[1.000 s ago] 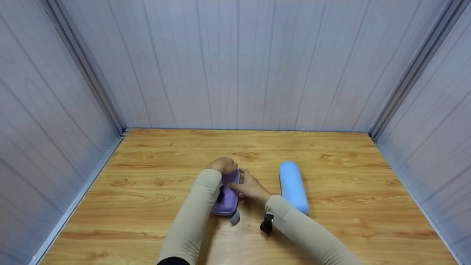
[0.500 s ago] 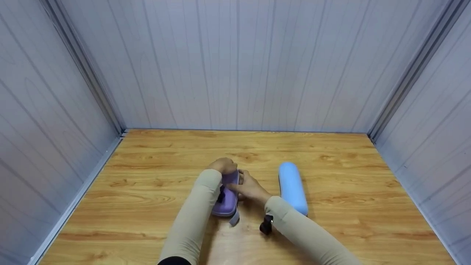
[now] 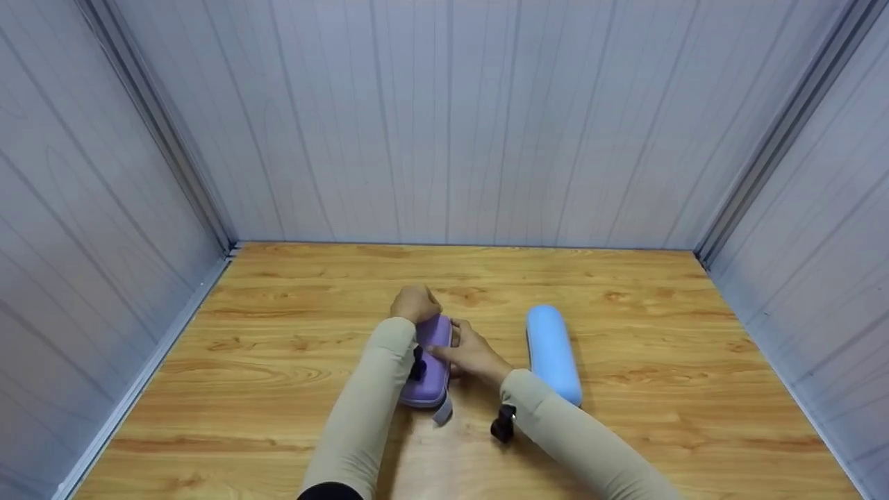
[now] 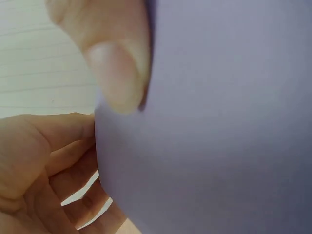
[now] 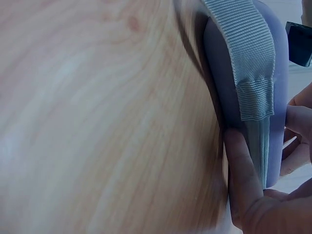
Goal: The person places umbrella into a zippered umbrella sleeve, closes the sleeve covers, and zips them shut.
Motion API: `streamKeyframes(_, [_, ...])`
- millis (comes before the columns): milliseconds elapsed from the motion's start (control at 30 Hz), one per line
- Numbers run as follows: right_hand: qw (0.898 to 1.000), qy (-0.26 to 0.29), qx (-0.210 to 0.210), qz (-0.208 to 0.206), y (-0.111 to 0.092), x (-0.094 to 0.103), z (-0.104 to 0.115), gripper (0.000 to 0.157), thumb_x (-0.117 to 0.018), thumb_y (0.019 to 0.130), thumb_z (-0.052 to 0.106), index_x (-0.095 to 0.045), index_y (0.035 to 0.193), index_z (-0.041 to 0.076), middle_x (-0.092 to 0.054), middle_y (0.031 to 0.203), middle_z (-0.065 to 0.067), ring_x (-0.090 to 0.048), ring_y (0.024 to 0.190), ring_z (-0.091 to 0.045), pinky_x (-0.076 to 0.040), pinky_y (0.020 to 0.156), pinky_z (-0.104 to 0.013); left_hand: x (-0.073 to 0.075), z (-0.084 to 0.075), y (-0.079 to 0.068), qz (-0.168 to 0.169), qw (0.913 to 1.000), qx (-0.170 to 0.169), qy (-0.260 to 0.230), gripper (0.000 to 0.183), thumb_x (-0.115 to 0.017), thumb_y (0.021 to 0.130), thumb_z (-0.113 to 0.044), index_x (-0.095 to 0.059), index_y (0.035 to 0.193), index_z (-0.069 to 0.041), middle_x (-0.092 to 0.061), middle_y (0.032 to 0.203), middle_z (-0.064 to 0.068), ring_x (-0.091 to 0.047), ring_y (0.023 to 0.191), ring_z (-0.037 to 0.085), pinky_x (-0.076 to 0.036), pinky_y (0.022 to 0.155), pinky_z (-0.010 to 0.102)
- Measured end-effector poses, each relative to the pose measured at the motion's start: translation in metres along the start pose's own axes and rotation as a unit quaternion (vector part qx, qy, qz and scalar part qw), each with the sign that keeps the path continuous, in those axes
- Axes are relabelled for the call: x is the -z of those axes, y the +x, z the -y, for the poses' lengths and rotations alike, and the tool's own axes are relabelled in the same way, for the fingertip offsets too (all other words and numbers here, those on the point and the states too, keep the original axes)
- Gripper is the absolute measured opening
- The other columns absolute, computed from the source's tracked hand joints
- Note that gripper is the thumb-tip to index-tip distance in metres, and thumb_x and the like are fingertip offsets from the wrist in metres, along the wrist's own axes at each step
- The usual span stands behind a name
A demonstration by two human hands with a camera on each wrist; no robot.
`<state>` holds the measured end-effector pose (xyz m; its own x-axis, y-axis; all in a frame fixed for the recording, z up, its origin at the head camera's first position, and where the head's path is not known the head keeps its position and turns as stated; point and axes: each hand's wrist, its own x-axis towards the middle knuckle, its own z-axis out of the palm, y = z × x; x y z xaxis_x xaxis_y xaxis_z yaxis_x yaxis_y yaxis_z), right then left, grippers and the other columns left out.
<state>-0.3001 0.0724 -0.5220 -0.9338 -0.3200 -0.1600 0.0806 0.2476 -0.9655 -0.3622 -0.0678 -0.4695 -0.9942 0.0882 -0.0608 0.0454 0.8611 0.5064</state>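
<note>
A purple zippered case (image 3: 435,380) lies on the wooden table, its grey fabric strap (image 5: 251,53) at the near end. At the case's far end is my left hand (image 3: 414,304); its curled fingers (image 4: 73,127) meet the edge, and the fingertips are hidden behind it. From the right side my right hand (image 3: 476,354) grips the case, thumb on top and fingers along the side. The right wrist view shows a pale zipper band (image 5: 258,146) between the two halves, beside a finger (image 5: 240,161). No zipper pull can be made out.
A light blue rounded case (image 3: 553,354) lies on the table (image 3: 667,361) just right of my right forearm. Pale panel walls (image 3: 444,125) enclose the table at the back and both sides. A black wrist camera (image 3: 502,423) hangs below the right sleeve.
My left hand has shifted slightly away and to the left along the purple case's far end, baring more of its top. The right hand and both cases stay about where they were.
</note>
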Motion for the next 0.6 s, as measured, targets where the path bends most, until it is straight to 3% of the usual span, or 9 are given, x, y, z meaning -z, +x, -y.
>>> streamKeyframes(100, [1.000,-0.007,0.001,0.000,-0.0004,0.0001,0.0007,0.083,-0.072,0.079,0.029,-0.022,0.140,0.004,-0.039,0.135,-0.021,-0.060,0.090,-0.022,-0.052,0.067,-0.033,0.0003,0.0020,0.0010,0.016,0.9998,0.014,0.004,0.022,-0.062,0.080,-0.019,-0.061,0.059,-0.012,-0.051,0.058,-0.002,-0.042,0.051,0.012,-0.033,0.046,0.026])
streamKeyframes(167, [1.000,-0.007,0.000,0.003,-0.0001,-0.0001,0.0008,0.083,-0.071,0.079,0.029,-0.022,0.141,0.003,-0.041,0.133,-0.022,-0.060,0.092,-0.022,-0.052,0.068,-0.033,0.0007,0.0038,0.0017,0.041,0.9989,0.022,0.010,0.022,-0.059,0.082,-0.023,-0.062,0.063,-0.011,-0.053,0.063,-0.001,-0.043,0.054,0.013,-0.034,0.047,0.027])
streamKeyframes(267, [1.000,0.000,-0.004,0.007,0.0000,0.0003,0.0011,0.084,-0.072,0.079,0.028,-0.021,0.141,0.004,-0.043,0.130,-0.023,-0.060,0.092,-0.023,-0.053,0.068,-0.033,0.0015,0.0048,0.0032,0.095,0.9951,0.017,0.019,0.026,-0.053,0.088,-0.030,-0.070,0.091,-0.011,-0.063,0.090,0.003,-0.053,0.071,0.015,-0.043,0.059,0.029])
streamKeyframes(367, [1.000,0.010,-0.002,0.008,0.0001,0.0015,0.0011,0.083,-0.072,0.078,0.027,-0.021,0.141,0.004,-0.045,0.127,-0.023,-0.061,0.090,-0.024,-0.053,0.068,-0.034,0.0019,0.0039,0.0053,0.150,0.9880,-0.009,0.036,0.037,-0.044,0.093,-0.034,-0.062,0.118,-0.015,-0.058,0.118,0.009,-0.055,0.096,0.022,-0.046,0.076,0.034])
streamKeyframes(467, [1.000,0.016,-0.003,0.008,0.0000,0.0027,0.0005,0.083,-0.072,0.078,0.026,-0.022,0.141,0.004,-0.048,0.124,-0.022,-0.061,0.090,-0.024,-0.053,0.068,-0.034,0.0020,0.0027,0.0076,0.181,0.9815,-0.033,0.052,0.037,-0.039,0.095,-0.032,-0.061,0.120,-0.017,-0.055,0.122,0.010,-0.053,0.103,0.026,-0.046,0.080,0.037])
streamKeyframes(600, [1.000,0.008,-0.005,0.009,-0.0010,0.0026,0.0007,0.082,-0.071,0.079,0.027,-0.022,0.140,0.004,-0.049,0.124,-0.020,-0.061,0.091,-0.022,-0.053,0.068,-0.034,0.0019,0.0025,0.0085,0.178,0.9827,-0.032,0.042,0.033,-0.043,0.093,-0.029,-0.066,0.112,-0.014,-0.060,0.114,0.008,-0.056,0.094,0.022,-0.047,0.075,0.033])
